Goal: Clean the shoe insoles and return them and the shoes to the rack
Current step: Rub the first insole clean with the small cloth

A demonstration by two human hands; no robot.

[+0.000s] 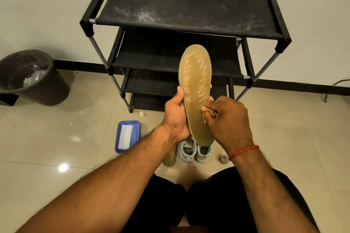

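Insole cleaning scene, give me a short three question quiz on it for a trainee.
1. True or false: the shoes stand on the rack.
2. The left hand grips the insole. What does the right hand pinch against it? A a brush; B a wipe; C nothing.
3. Fill in: the other insole lies on the floor beside the ____.
Key: 1 false, they stand on the floor; 2 B; 3 shoes.
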